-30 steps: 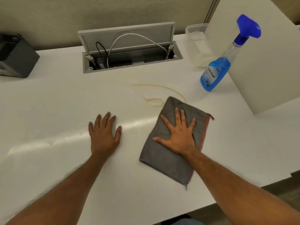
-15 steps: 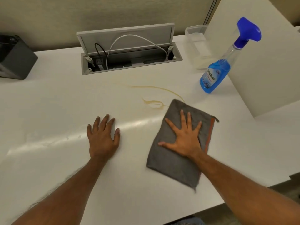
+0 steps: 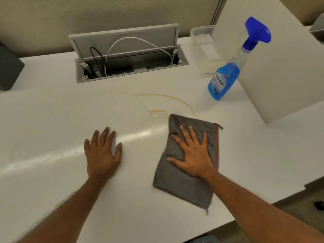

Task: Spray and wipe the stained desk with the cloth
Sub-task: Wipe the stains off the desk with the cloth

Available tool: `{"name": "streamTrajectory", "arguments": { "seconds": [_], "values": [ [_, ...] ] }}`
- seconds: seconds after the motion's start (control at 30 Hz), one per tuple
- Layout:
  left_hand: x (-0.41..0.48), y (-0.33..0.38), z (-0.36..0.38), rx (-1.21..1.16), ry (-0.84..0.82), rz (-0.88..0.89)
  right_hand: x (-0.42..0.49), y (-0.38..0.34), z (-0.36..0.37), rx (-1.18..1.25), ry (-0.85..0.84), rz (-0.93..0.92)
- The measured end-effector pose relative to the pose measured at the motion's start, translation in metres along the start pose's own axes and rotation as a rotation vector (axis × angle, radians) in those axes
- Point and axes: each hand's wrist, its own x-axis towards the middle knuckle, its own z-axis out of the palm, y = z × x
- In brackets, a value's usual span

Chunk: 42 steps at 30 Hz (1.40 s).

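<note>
A folded grey cloth (image 3: 182, 186) with an orange edge lies on the white desk (image 3: 52, 120). My right hand (image 3: 192, 154) presses flat on the cloth with fingers spread. A thin brown stain (image 3: 163, 99) curves across the desk just beyond the cloth's far edge. My left hand (image 3: 102, 154) rests flat on the bare desk to the left of the cloth. A blue spray bottle (image 3: 228, 72) stands at the back right, apart from both hands.
An open cable hatch (image 3: 129, 57) with wires sits at the back of the desk. A clear plastic tub (image 3: 205, 50) stands behind the bottle. A white partition (image 3: 289, 67) rises on the right, and a dark box (image 3: 8, 67) sits at the far left.
My right hand has slid the cloth a little to the right and back toward me, uncovering more of the stain. My left hand has stayed put.
</note>
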Motion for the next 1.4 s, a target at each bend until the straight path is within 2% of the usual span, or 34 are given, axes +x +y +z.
{"name": "streamTrajectory", "arguments": {
  "seconds": [0.13, 0.23, 0.37, 0.43, 0.5, 0.57, 0.63, 0.73, 0.87, 0.97, 1.07, 1.13, 1.27, 1.4],
  "values": [
    [0.001, -0.001, 0.001, 0.001, 0.001, -0.002, 0.071, 0.007, -0.011, 0.016, -0.060, 0.177],
    [0.001, -0.003, 0.004, 0.004, 0.012, -0.003, 0.126, -0.004, -0.015, 0.030, -0.097, 0.207],
    [0.002, -0.004, 0.007, 0.007, 0.012, -0.002, 0.147, -0.040, -0.012, 0.007, -0.118, 0.060],
    [0.002, -0.004, 0.006, 0.000, 0.007, 0.001, 0.127, -0.050, -0.005, 0.019, -0.069, -0.070],
    [0.001, -0.005, 0.004, -0.008, 0.007, 0.000, 0.100, -0.045, 0.002, 0.065, 0.022, -0.117],
    [0.002, -0.007, 0.003, -0.019, 0.003, 0.004, 0.085, -0.029, 0.005, 0.076, 0.075, -0.073],
    [0.003, -0.007, 0.003, -0.030, 0.004, 0.008, 0.089, -0.013, 0.001, 0.054, 0.061, 0.025],
    [0.003, -0.007, 0.005, -0.024, 0.009, 0.008, 0.124, -0.004, -0.006, 0.013, -0.005, 0.110],
    [0.003, -0.008, 0.006, -0.016, 0.011, 0.006, 0.184, -0.021, -0.014, 0.047, -0.060, 0.123],
    [0.007, -0.008, 0.003, -0.008, -0.004, 0.009, 0.209, -0.058, -0.016, 0.027, -0.109, 0.011],
    [0.018, -0.018, -0.006, -0.006, -0.024, 0.050, 0.182, -0.081, -0.006, 0.010, -0.103, -0.181],
    [0.032, -0.031, -0.014, 0.012, -0.032, 0.064, 0.153, -0.074, -0.001, 0.020, -0.067, -0.227],
    [0.060, -0.065, -0.025, 0.070, -0.043, 0.023, 0.132, -0.033, -0.005, -0.015, -0.086, -0.072],
    [0.075, -0.093, -0.027, 0.110, -0.064, 0.017, 0.177, -0.023, -0.017, 0.014, -0.120, 0.054]
  ]
}}
